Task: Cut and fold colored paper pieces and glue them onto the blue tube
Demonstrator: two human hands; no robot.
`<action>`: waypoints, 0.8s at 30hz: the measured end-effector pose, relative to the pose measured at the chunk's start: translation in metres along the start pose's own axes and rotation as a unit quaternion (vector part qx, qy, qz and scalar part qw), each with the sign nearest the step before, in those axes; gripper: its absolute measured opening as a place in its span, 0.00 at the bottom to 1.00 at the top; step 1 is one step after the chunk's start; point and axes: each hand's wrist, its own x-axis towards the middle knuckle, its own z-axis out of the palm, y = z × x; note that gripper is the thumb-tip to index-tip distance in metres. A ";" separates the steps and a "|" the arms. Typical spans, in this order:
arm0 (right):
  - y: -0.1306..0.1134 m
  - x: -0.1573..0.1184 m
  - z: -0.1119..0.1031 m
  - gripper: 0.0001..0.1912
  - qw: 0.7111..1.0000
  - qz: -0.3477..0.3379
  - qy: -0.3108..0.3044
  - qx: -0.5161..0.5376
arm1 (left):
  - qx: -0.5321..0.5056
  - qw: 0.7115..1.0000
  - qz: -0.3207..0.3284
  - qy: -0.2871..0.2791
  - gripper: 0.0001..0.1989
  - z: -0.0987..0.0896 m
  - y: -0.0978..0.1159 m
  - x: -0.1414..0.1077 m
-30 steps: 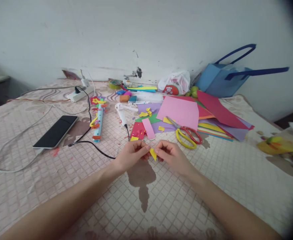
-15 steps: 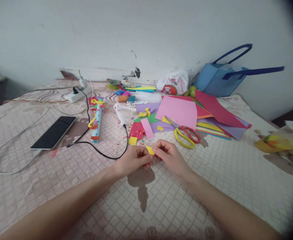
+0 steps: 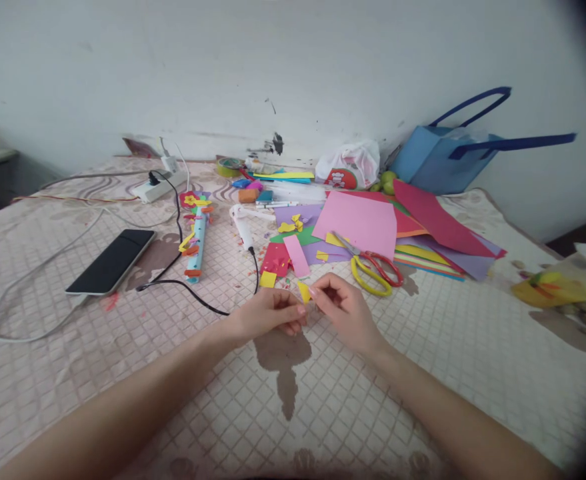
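Between the thumb and index finger of my right hand (image 3: 345, 308) is a small piece of yellow paper (image 3: 304, 291). My left hand (image 3: 269, 313) sits just left of it, thumb against the curled fingers; whether anything is pinched there is too small to make out. Beyond my hands lie a yellow paper square (image 3: 268, 279), a pink paper strip (image 3: 297, 257) and red paper (image 3: 275, 260). Scissors (image 3: 370, 275) with yellow and red handles rest to the right, their blades over the coloured paper. Farther back is a white glue gun (image 3: 243, 230) with a black cord.
A light blue strip with colourful paper decorations (image 3: 195, 243) lies left of the glue gun. Farther left are a phone (image 3: 111, 262) on a cable and a power strip (image 3: 160, 187). Pink paper sheets (image 3: 357, 220), a blue bag (image 3: 437, 160) and a plastic container (image 3: 563, 283) occupy the right.
The yellow paper piece has come away from my left fingers and moved slightly up with my right hand. A small gap now shows between the hands. The view has shifted slightly.
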 end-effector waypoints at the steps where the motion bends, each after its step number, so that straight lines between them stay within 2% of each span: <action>1: 0.001 0.000 -0.002 0.06 0.997 -0.061 -0.002 -0.045 | -0.041 0.999 -0.032 -0.007 0.16 -0.002 0.002 0.000; 4: 0.003 0.002 -0.009 0.06 0.962 -0.218 -0.050 -0.157 | -0.126 0.987 -0.095 -0.018 0.21 -0.005 0.007 0.000; 6: 0.004 0.003 -0.011 0.07 0.951 -0.246 -0.071 -0.174 | -0.127 0.988 -0.088 -0.010 0.17 -0.005 0.007 0.000; 8: 0.004 0.003 -0.012 0.07 0.969 -0.198 -0.049 -0.141 | -0.102 0.994 -0.047 0.016 0.13 -0.003 0.006 0.000; 11: 0.001 0.002 -0.009 0.08 0.999 -0.036 -0.027 -0.030 | -0.048 0.996 0.021 0.066 0.14 0.000 0.004 0.000; 13: 0.000 0.002 -0.006 0.12 0.995 0.062 -0.065 0.052 | -0.010 0.995 0.050 0.082 0.14 0.001 0.004 0.000; 15: 0.001 0.001 -0.003 0.12 0.982 0.121 -0.100 0.109 | 0.021 0.994 0.063 0.087 0.14 0.002 0.004 0.000; 20: 0.003 0.002 0.000 0.10 0.974 0.156 -0.100 0.131 | 0.056 0.993 0.065 0.079 0.14 0.003 0.002 0.001; 24: 0.001 0.002 -0.001 0.09 0.971 0.160 -0.117 0.135 | 0.089 0.987 0.091 0.100 0.13 0.003 0.003 0.000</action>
